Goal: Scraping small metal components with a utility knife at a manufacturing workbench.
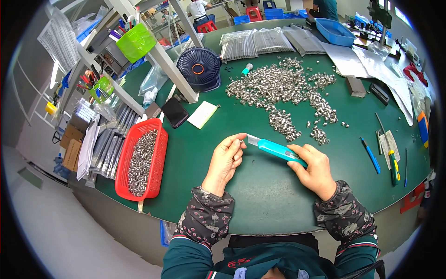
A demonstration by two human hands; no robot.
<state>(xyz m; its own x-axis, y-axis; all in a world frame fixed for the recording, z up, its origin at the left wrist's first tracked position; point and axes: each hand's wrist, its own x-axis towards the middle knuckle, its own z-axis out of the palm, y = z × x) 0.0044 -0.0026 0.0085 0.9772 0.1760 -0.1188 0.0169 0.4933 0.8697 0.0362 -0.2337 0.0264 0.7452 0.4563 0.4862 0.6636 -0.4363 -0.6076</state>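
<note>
In my right hand (315, 170) is a teal utility knife (278, 149), its blade extended and pointing left. My left hand (224, 162) is closed, thumb and forefinger pinching a small silver metal ring (241, 141), mostly covered by the fingers. The blade tip is right beside those fingertips; whether it touches the ring I cannot tell. Beyond both hands, a large heap of small silver metal rings (274, 86) spreads over the green table (265, 200). To the left stands a red plastic basket (120, 174) holding many similar metal pieces (143, 162).
Left of the heap are a dark blue fan (199, 67), a black phone (175, 112) and a notepad (202, 114). On the right lie a blue-handled tool (370, 156) and a yellow-green screwdriver (394, 166). Bagged metal rods (272, 41) and a blue tray (335, 31) line the back.
</note>
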